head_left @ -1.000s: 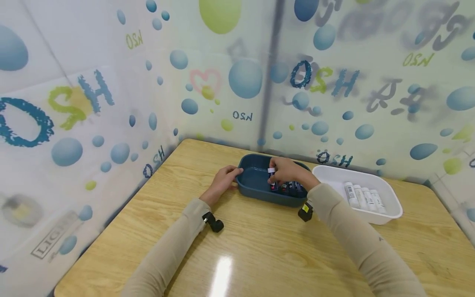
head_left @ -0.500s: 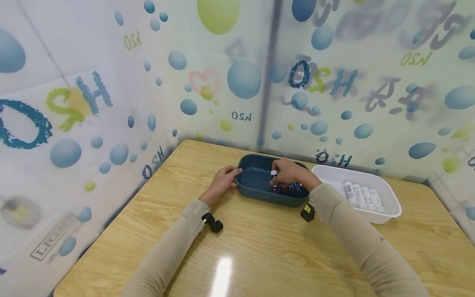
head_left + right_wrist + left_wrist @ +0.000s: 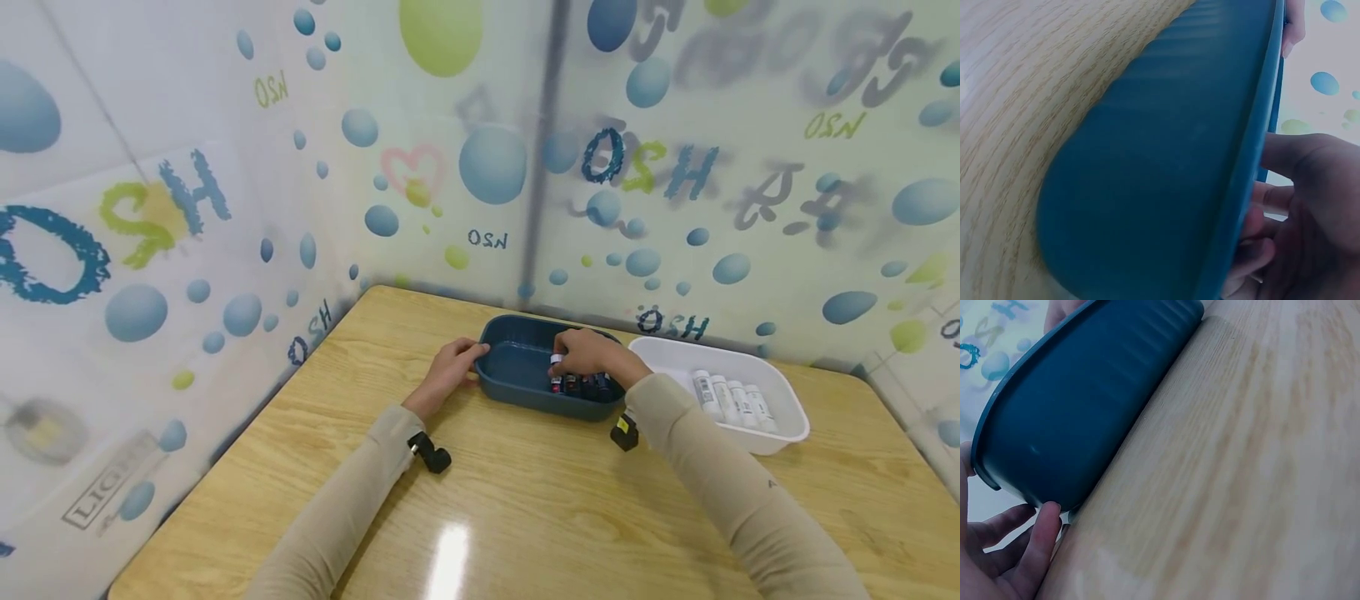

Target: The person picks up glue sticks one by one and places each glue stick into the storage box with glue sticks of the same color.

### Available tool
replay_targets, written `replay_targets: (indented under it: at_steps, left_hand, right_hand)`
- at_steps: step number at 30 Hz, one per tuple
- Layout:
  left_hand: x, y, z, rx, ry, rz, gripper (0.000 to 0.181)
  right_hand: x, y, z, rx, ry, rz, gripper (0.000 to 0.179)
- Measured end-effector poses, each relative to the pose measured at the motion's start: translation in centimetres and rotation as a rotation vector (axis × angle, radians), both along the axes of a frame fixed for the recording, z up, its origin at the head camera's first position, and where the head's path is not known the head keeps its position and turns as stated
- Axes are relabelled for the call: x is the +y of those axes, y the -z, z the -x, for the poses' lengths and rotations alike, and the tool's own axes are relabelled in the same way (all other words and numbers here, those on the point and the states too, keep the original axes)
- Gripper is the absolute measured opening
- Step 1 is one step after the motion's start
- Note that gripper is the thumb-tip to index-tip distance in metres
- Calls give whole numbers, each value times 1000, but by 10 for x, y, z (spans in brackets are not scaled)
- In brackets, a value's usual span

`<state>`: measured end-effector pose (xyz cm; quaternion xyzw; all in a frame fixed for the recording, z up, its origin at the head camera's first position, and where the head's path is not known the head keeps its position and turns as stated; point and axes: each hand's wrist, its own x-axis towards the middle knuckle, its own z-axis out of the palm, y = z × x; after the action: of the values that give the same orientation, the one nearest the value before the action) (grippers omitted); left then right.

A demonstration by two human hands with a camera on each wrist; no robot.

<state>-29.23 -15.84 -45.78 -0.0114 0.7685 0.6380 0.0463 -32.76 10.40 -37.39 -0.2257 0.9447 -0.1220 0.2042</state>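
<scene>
A dark blue plastic bin (image 3: 540,402) with rounded corners stands on the table in the head view. My left hand (image 3: 450,367) holds its left end, thumb over the rim and fingers against the outer wall, as the left wrist view shows. Inside the bin, my right hand (image 3: 588,353) pinches a small dark tube with a white cap (image 3: 557,383) near the bin's floor. Several similar dark tubes (image 3: 588,385) lie to its right in a row, partly covered by this hand. The right wrist view shows the bin's wall (image 3: 1147,169) hiding the fingertips.
Close to the blue bin's right end is a white bin (image 3: 787,408), where several white tubes (image 3: 726,398) lie side by side. Both bins are near the back of the wooden table (image 3: 540,508), close to a printed wall (image 3: 420,250).
My right hand has lowered the dark tube deeper into the blue bin and shifted it slightly right, towards the other tubes. The left hand has stayed on the bin's end.
</scene>
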Motion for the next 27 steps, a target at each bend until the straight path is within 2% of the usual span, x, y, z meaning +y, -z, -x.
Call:
replay_targets:
  at_steps: [7, 11, 16, 19, 23, 27]
  left_hand:
    - [-2, 0, 1, -7, 0, 0, 43]
    - [-1, 0, 2, -6, -10, 3, 44]
    - [0, 1, 4, -4, -14, 3, 45]
    - [1, 3, 6, -7, -12, 1, 45]
    - [1, 5, 5, -10, -7, -1, 45]
    - [-1, 5, 4, -13, 1, 4, 44]
  right_hand:
    - [2, 1, 1, -47, -13, -10, 50]
    - [3, 4, 1, -40, -6, -20, 50]
    - [8, 6, -1, 26, 1, -11, 46]
    - [16, 8, -5, 110, 6, 22, 41]
    - [30, 11, -14, 226, 5, 102, 33]
    - [47, 12, -27, 228, 46, 228, 28]
